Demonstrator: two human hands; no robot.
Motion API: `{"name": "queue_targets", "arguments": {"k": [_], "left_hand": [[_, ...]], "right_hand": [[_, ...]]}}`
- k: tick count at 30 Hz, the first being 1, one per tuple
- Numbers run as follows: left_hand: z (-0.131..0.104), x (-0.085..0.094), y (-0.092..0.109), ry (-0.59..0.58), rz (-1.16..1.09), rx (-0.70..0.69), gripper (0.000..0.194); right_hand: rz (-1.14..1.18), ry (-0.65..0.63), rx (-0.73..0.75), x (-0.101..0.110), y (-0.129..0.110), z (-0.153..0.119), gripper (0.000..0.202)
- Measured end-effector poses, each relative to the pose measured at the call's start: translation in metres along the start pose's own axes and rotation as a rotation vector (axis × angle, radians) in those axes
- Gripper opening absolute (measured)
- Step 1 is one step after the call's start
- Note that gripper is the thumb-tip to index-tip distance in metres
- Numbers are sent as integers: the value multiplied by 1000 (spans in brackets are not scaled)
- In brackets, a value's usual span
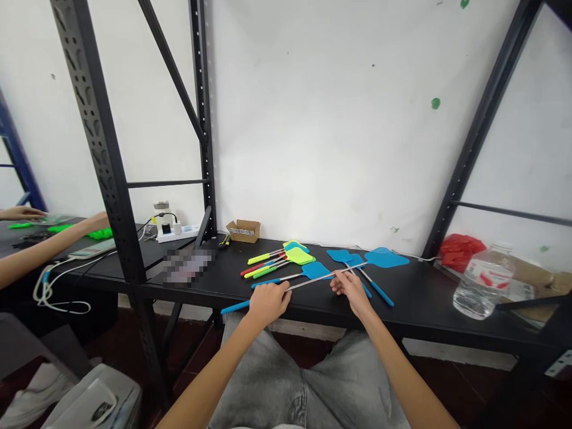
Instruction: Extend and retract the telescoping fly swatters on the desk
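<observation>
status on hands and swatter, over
Left hand holding blue swatter, right hand on its rod. Swatter slants, broad end rightward. Other swatters close by.

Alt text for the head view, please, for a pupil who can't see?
A person's left hand and right hand hold a blue fly swatter over a black table where more swatters lie, with a clear bottle at right.

This place seems to be a workshop for simple hand work. The long black bench (429, 298) is set into a rack of steel posts (89, 101) with punched holes, and several fly swatters (300, 256) lie on it as a batch. At the left, the arms (40, 250) of another person reach among bright green pieces (99, 234). The white wall (330, 119) is stained and has green spots (435, 103).
</observation>
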State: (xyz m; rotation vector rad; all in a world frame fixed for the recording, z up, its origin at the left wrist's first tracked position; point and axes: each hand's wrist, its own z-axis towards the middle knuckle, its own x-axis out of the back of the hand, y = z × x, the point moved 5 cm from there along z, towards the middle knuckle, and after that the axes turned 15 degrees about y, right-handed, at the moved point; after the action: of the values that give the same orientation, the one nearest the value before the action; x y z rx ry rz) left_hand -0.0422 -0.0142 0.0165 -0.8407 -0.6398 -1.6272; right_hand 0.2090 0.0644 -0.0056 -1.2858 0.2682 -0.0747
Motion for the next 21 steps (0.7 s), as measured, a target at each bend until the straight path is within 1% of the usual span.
{"name": "queue_targets", "arguments": {"k": [21], "left_hand": [[0, -2, -1, 22, 3, -7, 34]], "right_hand": [[7, 2, -12, 0, 2, 1, 52]]}}
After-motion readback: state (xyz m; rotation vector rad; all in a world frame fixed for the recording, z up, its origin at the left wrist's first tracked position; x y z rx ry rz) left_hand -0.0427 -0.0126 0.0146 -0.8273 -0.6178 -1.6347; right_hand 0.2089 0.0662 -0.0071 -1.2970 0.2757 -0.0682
